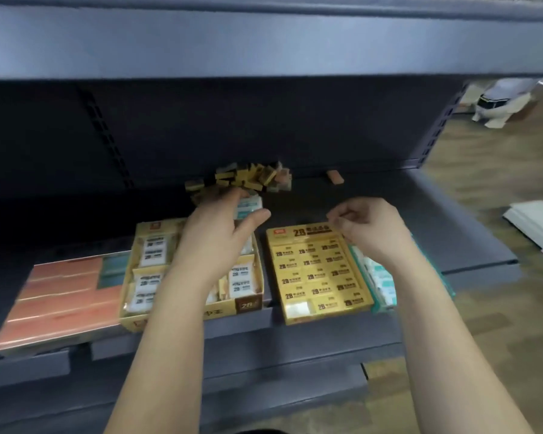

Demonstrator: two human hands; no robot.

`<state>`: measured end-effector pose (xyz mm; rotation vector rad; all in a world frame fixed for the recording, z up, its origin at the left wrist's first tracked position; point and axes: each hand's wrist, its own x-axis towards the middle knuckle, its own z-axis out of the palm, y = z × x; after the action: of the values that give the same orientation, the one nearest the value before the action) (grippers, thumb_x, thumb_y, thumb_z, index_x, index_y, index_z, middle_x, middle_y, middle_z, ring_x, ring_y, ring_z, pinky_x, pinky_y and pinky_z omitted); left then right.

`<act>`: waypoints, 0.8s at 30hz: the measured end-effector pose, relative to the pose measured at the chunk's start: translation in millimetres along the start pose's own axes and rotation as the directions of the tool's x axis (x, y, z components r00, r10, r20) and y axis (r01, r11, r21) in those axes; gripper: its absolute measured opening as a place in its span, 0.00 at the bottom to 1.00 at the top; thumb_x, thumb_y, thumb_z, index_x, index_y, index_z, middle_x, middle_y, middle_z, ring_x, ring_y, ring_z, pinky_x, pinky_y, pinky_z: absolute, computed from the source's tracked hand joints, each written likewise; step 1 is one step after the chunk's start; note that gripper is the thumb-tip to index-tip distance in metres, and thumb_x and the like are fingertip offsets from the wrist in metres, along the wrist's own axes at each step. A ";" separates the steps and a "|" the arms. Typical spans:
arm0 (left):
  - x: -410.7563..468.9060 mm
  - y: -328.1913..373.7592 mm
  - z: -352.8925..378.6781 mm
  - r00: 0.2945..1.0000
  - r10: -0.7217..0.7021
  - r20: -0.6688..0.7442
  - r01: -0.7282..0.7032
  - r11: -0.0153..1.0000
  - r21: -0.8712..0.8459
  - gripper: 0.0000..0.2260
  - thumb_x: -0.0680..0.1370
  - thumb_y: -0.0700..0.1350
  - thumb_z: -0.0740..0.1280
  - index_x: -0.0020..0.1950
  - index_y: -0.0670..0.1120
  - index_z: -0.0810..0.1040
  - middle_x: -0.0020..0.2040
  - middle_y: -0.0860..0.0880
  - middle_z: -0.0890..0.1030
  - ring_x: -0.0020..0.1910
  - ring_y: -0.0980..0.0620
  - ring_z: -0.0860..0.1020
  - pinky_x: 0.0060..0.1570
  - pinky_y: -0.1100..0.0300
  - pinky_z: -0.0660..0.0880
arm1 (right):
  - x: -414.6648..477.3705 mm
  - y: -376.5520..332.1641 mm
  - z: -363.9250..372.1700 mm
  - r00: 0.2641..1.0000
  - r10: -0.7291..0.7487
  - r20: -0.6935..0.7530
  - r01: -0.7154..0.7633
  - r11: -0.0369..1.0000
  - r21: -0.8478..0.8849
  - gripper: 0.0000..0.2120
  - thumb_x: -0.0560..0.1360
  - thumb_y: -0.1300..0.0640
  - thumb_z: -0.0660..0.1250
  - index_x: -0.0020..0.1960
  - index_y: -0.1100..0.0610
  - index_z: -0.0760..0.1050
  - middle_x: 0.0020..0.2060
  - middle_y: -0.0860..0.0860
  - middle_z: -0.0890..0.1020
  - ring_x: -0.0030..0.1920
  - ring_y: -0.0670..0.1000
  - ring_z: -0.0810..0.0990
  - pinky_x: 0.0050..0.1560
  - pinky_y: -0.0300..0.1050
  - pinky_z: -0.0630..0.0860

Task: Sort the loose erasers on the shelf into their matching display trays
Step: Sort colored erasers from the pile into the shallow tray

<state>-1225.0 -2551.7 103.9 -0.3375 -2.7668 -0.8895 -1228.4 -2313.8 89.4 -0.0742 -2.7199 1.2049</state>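
The left hand (220,227) is reaching to the middle of the frame, at the back of the gray shelf (452,214). Its grip is pinching a white and teal eraser (248,203) between the thumb and the fingers. Just behind it, a pile of loose erasers (251,177) is lying against the back wall, and one pink eraser (335,177) is sitting alone to the right of the pile. The right hand (370,227) is hanging over the top edge of the flat yellow tray (301,232); its grip is curled in with nothing showing inside. A deep yellow tray (182,317) of white packs is sitting under the left arm. An orange box (60,302) is lying at the lower left, and a teal tray (378,306) is sitting beside the flat yellow tray on the right.
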 end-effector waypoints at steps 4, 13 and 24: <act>10.2 33.8 34.5 0.998 0.005 0.069 -0.002 0.999 -0.035 0.10 0.82 0.47 0.60 0.59 0.46 0.78 0.54 0.48 0.76 0.50 0.50 0.74 0.45 0.57 0.66 | 2.4 35.1 -32.2 0.998 0.048 -0.033 -0.048 0.999 0.010 0.06 0.75 0.57 0.68 0.42 0.48 0.82 0.37 0.48 0.83 0.38 0.47 0.81 0.41 0.44 0.79; 15.7 96.4 94.5 0.987 0.068 0.145 -0.039 0.981 -0.192 0.08 0.82 0.45 0.62 0.56 0.49 0.80 0.50 0.53 0.75 0.47 0.56 0.78 0.49 0.61 0.74 | 11.7 92.5 -75.3 0.996 0.083 -0.046 -0.081 0.995 0.050 0.08 0.74 0.60 0.69 0.38 0.49 0.80 0.30 0.47 0.81 0.28 0.44 0.76 0.38 0.45 0.77; 29.2 138.1 139.3 0.989 0.025 0.145 0.009 0.974 -0.227 0.05 0.76 0.48 0.71 0.50 0.53 0.85 0.41 0.59 0.79 0.39 0.60 0.75 0.39 0.65 0.68 | 17.3 126.6 -99.4 0.991 0.129 -0.042 -0.126 0.989 0.077 0.06 0.75 0.58 0.70 0.40 0.50 0.81 0.33 0.46 0.83 0.30 0.46 0.80 0.43 0.48 0.81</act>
<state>-1232.6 -2355.4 76.2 -0.4697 -2.7961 -1.2309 -1231.2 -2154.0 63.8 -0.2680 -2.6618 1.3196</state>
